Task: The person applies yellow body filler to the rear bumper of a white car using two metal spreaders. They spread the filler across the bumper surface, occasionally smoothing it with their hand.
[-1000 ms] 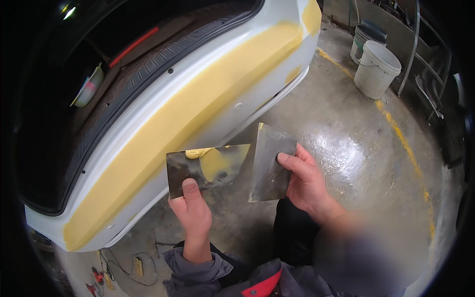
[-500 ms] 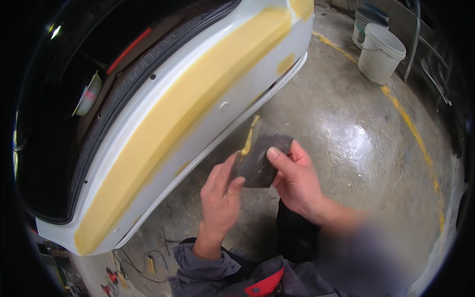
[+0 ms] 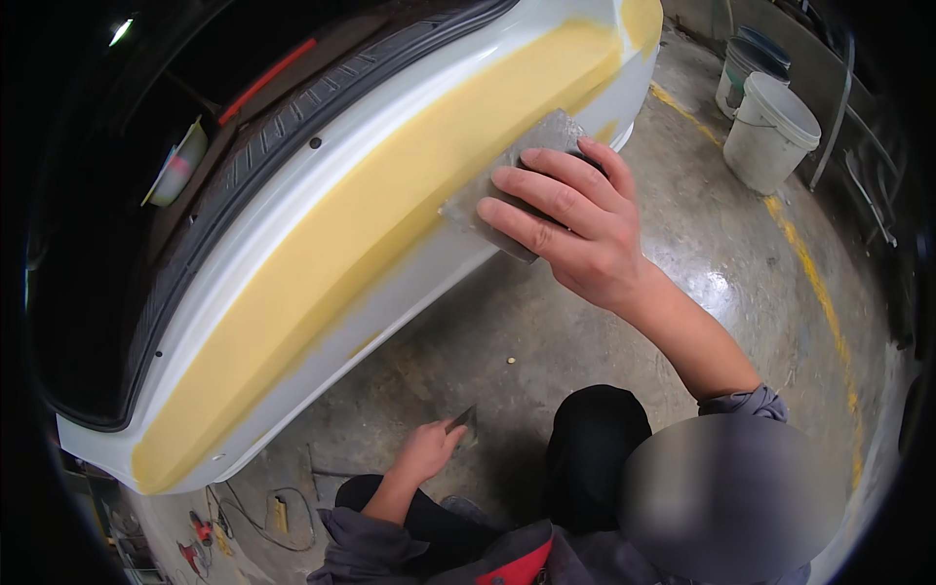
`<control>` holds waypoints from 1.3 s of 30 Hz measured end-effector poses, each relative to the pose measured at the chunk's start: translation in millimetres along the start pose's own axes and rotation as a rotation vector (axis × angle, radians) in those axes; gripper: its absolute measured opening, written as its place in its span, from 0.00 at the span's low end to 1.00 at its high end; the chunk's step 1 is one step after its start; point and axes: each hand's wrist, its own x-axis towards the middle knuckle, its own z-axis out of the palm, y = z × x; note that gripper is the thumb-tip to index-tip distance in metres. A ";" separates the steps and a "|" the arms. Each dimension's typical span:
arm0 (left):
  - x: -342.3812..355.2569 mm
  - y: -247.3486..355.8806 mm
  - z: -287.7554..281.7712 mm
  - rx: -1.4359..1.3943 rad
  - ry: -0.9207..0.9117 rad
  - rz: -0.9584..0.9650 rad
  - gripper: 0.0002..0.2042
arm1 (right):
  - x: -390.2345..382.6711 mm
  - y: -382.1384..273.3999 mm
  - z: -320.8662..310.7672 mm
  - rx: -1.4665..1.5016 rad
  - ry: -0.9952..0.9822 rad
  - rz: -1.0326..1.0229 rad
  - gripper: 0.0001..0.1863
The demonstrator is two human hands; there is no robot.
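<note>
My right hand (image 3: 585,219) reaches up to the white car bumper (image 3: 429,285), fingers spread across a thin grey flat spreader (image 3: 548,132). The spreader overlaps the yellow filler area (image 3: 351,219) at its lower edge; whether it touches the surface I cannot tell. A dark strip shows under my fingers, and my thumb is hidden. Low down, above the floor, my left hand (image 3: 425,452) grips a small dark scraper (image 3: 468,421) with its pointed corner outward. A small yellow lump (image 3: 511,361) lies on the concrete between the bumper and my knee.
The open boot (image 3: 117,253) has a dark seal and a pale bowl-like item (image 3: 177,164) inside. Two buckets, one white (image 3: 770,136), stand at the far right near a yellow floor line (image 3: 814,263). Cables (image 3: 263,536) and red-handled tools (image 3: 200,528) lie lower left.
My hands have parted. The right one has moved up to the bumper with the spreader; the left has dropped lower with the scraper. The yellow strand at the plate's edge is gone from there.
</note>
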 end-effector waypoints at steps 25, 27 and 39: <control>20.9 3.0 -0.1 -0.022 -0.059 -0.058 0.20 | -12.6 -8.8 11.8 -0.015 0.034 0.023 0.17; 20.9 3.5 -0.8 -0.023 -0.072 -0.078 0.20 | -8.2 -10.1 13.9 -0.026 0.045 0.029 0.17; 22.1 -6.9 3.5 0.011 -0.068 -0.047 0.21 | -28.8 -15.4 33.0 -0.030 0.165 0.005 0.17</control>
